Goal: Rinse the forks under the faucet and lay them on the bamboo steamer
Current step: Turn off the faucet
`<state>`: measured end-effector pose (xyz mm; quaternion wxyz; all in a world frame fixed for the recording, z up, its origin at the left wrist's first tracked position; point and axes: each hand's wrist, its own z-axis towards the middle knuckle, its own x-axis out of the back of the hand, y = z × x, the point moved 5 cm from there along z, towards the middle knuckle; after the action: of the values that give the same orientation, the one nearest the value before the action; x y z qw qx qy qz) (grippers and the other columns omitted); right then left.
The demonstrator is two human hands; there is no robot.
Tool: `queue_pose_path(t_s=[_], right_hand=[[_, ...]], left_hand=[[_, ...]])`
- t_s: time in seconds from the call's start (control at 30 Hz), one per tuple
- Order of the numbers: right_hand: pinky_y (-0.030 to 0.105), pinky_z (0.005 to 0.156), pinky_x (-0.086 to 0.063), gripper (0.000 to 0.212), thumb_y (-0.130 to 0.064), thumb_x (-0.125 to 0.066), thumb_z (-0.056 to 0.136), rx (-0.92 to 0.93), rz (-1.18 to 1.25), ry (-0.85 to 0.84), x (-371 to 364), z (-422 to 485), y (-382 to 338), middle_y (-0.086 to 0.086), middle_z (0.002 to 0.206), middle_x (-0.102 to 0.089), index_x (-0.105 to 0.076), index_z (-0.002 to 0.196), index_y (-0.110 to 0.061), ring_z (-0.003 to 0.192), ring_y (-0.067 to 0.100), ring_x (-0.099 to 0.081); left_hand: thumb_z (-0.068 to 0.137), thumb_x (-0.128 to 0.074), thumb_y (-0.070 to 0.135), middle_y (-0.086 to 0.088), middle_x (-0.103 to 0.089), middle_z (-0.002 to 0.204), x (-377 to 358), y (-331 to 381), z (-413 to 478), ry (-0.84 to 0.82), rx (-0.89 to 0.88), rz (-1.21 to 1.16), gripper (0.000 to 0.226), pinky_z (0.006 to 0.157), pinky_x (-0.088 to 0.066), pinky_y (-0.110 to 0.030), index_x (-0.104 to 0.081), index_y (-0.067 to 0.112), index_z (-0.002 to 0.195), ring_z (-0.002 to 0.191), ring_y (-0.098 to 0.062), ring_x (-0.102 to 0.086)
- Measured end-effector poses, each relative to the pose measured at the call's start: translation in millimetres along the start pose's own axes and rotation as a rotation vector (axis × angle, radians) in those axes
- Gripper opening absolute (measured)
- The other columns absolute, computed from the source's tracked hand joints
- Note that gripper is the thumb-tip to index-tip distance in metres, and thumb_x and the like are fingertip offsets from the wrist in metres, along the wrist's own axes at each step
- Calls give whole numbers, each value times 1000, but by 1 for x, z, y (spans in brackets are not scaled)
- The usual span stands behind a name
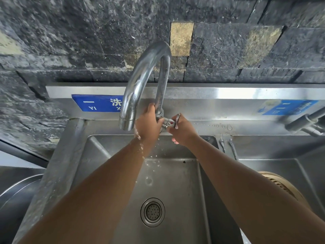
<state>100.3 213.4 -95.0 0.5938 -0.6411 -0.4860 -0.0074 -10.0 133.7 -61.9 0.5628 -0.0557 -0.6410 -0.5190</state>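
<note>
Both hands are up at the faucet [140,81], not on cutlery. My left hand [148,125] is wrapped round the base of the upright pipe, steadying it, with water splashing off the wrist. My right hand [182,131] grips the tap handle [174,121], fingers closed on its metal lever. Water falls from the spout past the left wrist into the sink [167,182], so I judge the valve is being turned; which way I cannot tell.

From large to small: the sink basin fills the middle with its drain [152,212] low in the centre; the steamer [281,184] shows only as a bamboo rim at lower right, mostly hidden behind the right forearm. Smallest are the forks [233,148]: two slim metal pieces, probably the forks though too small to be sure, lying on the ledge between this basin and the one to the right.

They lie to the right of the right hand and nearer to me, well apart from the left. Their long axes run roughly away from me toward the wall, side by side and near each other. The right hand is clearly the nearer one, so the pickup seems to fall to it: let go of the handle and draw back and rightward to the ledge. The steamer sits nearer still on that same side.
</note>
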Motion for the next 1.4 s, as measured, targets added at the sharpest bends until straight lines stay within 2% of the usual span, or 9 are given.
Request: queue_pose_path(t_s=[0.13,0.37,0.6,0.87,1.4], right_hand=[[54,81,-58,26,-18,-66,92,27,-43,22,1,1,0,17,106,-68,-52,112,-9,91,39,-70],[53,80,-59,25,-20,-66,92,38,-65,26,1,2,0,15,103,-69,-53,110,-11,88,37,-70],[52,80,-59,24,-23,-66,91,34,-71,26,2,1,0,15,100,-70,-53,109,-12,89,36,-70],[50,83,-58,24,-20,-65,92,31,-70,22,3,-1,-1,17,99,-71,-54,111,-10,89,37,-70],[50,79,-60,25,-20,-67,90,24,-64,15,4,1,0,17,97,-72,-55,110,-11,84,37,-72]], left_hand=[[86,-72,22,-8,-68,105,2,1,-1,-4,-11,-9,38,78,-52,-38,-52,10,115,93,-27,-66],[86,-72,23,-8,-68,104,2,1,-1,0,-10,2,37,77,-53,-37,-51,11,114,92,-27,-67],[86,-71,27,-7,-67,109,2,4,-2,-19,9,35,40,83,-54,-44,-51,11,117,94,-27,-67],[88,-69,25,-8,-65,116,1,5,-3,-43,20,20,39,87,-52,-43,-49,10,118,100,-29,-66],[86,-71,26,-5,-67,105,-3,0,-2,5,-20,37,37,75,-54,-39,-47,15,112,91,-27,-67]])
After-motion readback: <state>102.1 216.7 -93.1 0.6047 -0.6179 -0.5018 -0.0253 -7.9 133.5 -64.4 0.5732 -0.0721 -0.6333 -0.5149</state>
